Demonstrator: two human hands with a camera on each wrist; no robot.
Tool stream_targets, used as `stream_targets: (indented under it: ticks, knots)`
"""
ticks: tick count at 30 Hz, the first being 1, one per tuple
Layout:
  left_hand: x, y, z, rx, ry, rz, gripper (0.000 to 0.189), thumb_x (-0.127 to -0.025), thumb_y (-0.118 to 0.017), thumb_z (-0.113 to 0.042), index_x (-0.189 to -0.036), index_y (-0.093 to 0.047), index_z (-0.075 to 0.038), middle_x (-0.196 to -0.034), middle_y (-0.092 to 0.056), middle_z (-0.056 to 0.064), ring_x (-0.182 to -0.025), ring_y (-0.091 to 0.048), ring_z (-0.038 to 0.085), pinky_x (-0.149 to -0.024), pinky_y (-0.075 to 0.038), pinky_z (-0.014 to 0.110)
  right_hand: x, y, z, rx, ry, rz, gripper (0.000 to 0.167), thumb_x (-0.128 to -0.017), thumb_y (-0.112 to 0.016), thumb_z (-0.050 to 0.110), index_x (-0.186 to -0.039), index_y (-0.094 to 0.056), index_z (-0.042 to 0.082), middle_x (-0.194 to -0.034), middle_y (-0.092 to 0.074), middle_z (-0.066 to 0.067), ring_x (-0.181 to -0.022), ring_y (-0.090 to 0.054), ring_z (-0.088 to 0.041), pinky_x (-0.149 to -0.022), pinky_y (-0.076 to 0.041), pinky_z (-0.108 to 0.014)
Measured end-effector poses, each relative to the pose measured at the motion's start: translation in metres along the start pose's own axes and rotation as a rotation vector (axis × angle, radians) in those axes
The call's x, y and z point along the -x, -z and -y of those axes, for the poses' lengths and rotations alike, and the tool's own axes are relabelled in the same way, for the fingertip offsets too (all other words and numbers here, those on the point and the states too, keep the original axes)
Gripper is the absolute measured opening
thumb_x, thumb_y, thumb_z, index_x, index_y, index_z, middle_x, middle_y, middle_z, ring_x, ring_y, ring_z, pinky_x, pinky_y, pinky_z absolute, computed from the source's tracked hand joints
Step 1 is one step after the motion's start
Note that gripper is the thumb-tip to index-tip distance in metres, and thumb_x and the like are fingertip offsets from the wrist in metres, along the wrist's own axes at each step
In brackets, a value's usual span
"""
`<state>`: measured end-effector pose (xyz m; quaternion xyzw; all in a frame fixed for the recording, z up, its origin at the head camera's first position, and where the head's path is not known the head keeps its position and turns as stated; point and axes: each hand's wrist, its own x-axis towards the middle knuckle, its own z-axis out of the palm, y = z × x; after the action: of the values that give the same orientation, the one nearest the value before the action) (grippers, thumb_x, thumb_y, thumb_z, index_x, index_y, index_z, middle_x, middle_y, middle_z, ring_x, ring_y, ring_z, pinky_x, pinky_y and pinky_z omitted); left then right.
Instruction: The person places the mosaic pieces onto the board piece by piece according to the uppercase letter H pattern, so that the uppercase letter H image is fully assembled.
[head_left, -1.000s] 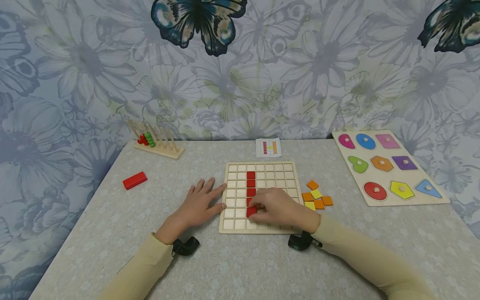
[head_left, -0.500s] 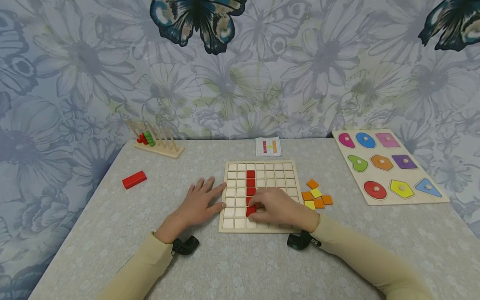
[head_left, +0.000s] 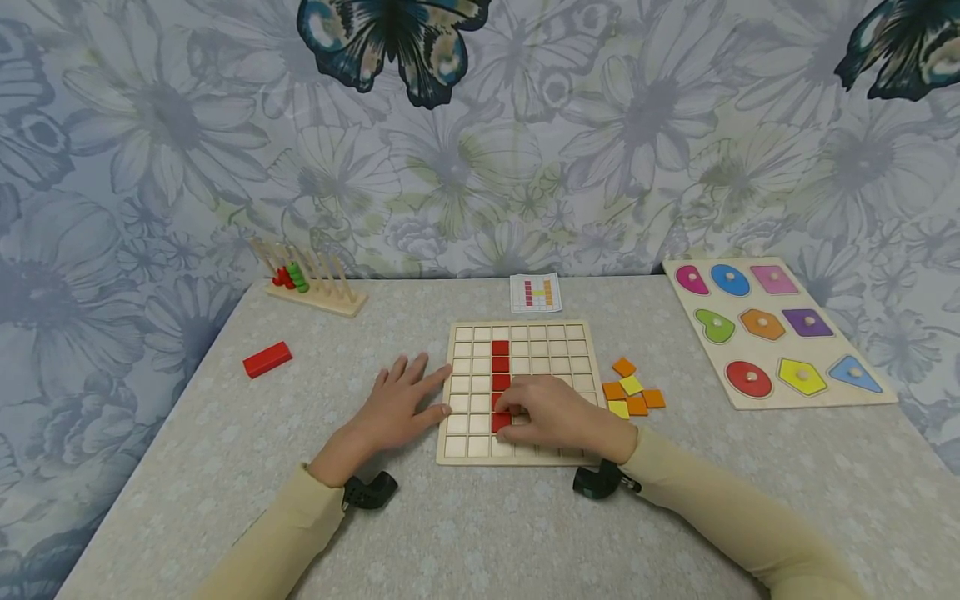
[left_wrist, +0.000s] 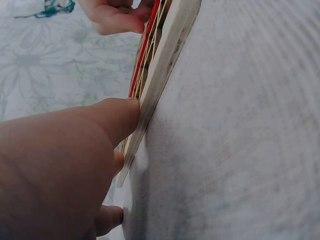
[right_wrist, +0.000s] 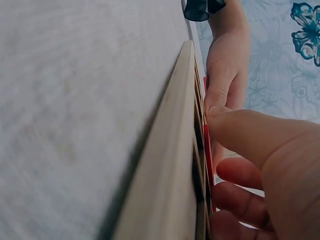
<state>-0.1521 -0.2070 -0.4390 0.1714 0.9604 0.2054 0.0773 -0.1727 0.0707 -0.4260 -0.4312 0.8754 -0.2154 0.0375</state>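
Note:
A wooden grid board [head_left: 461, 423] lies in the middle of the table, with a column of red square tiles [head_left: 500, 364] set in its cells. My right hand [head_left: 561, 419] is over the board, thumb and bent fingers pinching the lowest red tile [head_left: 500, 423] of that column. Part of the column is hidden under its fingers. In the right wrist view the thumb tip meets the red row along the board's face. My left hand [head_left: 396, 414] rests flat on the table with fingers spread, its thumb and index fingertips touching the board's left edge.
Loose orange and yellow tiles [head_left: 636, 405] lie right of the board. A small pattern card [head_left: 536, 293] is behind it. A shape puzzle board [head_left: 750, 354] stands right, a peg stand [head_left: 322, 298] with red and green pieces back left, and a red block [head_left: 267, 360] left.

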Motion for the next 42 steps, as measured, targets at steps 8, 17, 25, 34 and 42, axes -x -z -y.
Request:
stream_targets:
  ticks: [8, 17, 25, 34, 42]
  knots:
    - [0.001, 0.0, 0.0, -0.002, -0.002, 0.0, 0.063, -0.103, -0.058, -0.039, -0.159, -0.04, -0.017, -0.166, -0.024, 0.029, -0.153, -0.013, 0.058, -0.116, -0.014, 0.078, 0.001, 0.0, 0.0, 0.01, 0.019, 0.005, 0.018, -0.088, -0.08, 0.028, -0.1, -0.079, 0.015, -0.083, -0.062, 0.007, -0.073, -0.047, -0.005, -0.066, -0.041, -0.019]
    - [0.001, 0.001, -0.001, 0.001, -0.005, -0.003, 0.063, -0.103, -0.058, -0.039, -0.159, -0.04, -0.016, -0.165, -0.025, 0.029, -0.152, -0.014, 0.059, -0.116, -0.014, 0.078, 0.002, -0.001, 0.0, 0.024, 0.049, 0.002, 0.019, -0.089, -0.079, 0.027, -0.104, -0.079, 0.015, -0.094, -0.068, 0.005, -0.076, -0.05, -0.005, -0.07, -0.045, -0.019]
    - [0.001, 0.0, 0.0, -0.006, -0.007, -0.008, 0.063, -0.103, -0.059, -0.038, -0.159, -0.04, -0.016, -0.165, -0.025, 0.03, -0.152, -0.014, 0.059, -0.116, -0.015, 0.078, 0.003, -0.001, -0.001, 0.035, 0.052, 0.013, 0.019, -0.09, -0.078, 0.028, -0.104, -0.079, 0.015, -0.095, -0.068, 0.005, -0.076, -0.049, -0.004, -0.07, -0.045, -0.019]
    - [0.0, 0.001, 0.0, 0.001, -0.008, -0.002, 0.063, -0.103, -0.059, -0.039, -0.159, -0.04, -0.016, -0.165, -0.024, 0.03, -0.152, -0.014, 0.059, -0.116, -0.014, 0.078, 0.003, 0.004, 0.0, 0.003, 0.061, 0.021, 0.019, -0.09, -0.078, 0.026, -0.105, -0.078, 0.015, -0.094, -0.067, 0.005, -0.076, -0.049, -0.005, -0.071, -0.045, -0.019]
    - [0.001, 0.0, -0.001, 0.006, -0.015, -0.02, 0.062, -0.103, -0.06, -0.037, -0.158, -0.042, -0.015, -0.165, -0.026, 0.03, -0.152, -0.015, 0.059, -0.115, -0.014, 0.079, 0.005, 0.013, -0.004, -0.027, 0.072, 0.024, 0.016, -0.09, -0.077, 0.023, -0.104, -0.078, 0.014, -0.086, -0.065, 0.005, -0.072, -0.049, -0.005, -0.066, -0.043, -0.018]
